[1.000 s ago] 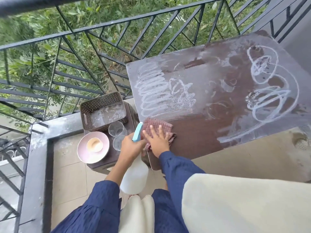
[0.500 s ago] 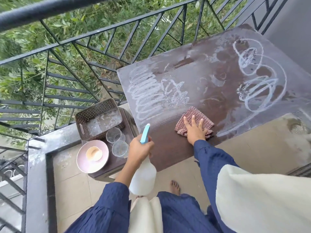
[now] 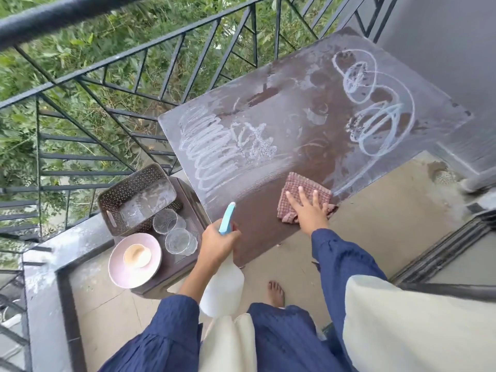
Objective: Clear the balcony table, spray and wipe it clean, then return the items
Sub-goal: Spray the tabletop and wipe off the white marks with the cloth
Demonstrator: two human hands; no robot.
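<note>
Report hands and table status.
Left hand grips spray bottle. Right hand presses cloth flat on table, near edge. Far half unwiped, white streaks.

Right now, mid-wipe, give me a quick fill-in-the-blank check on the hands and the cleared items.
1. The right hand presses a checked ____ flat on the table.
2. The left hand grips a white spray ____.
3. Two glasses stand on the stool beside the brown ____.
4. A small cup sits on the pink ____.
Missing: cloth, bottle, basket, plate.
</note>
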